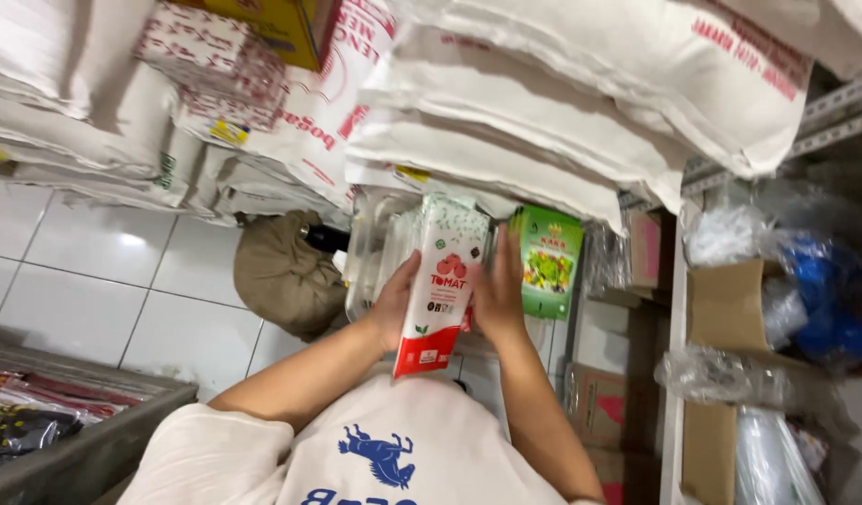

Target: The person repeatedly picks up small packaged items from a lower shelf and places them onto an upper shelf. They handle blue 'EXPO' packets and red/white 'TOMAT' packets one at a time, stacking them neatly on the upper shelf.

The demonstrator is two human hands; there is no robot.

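Nearest, a grey bin (85, 449) is sitting at the person's side on the white tiled floor (94, 281). The left hand (393, 304) and right hand (498, 295) are each keeping a grip on a side of a red-and-white pouch (438, 290), upright before clear packs (375, 238). Beyond, white sacks (543, 103) are piling over a metal shelf (679, 374) of boxes.
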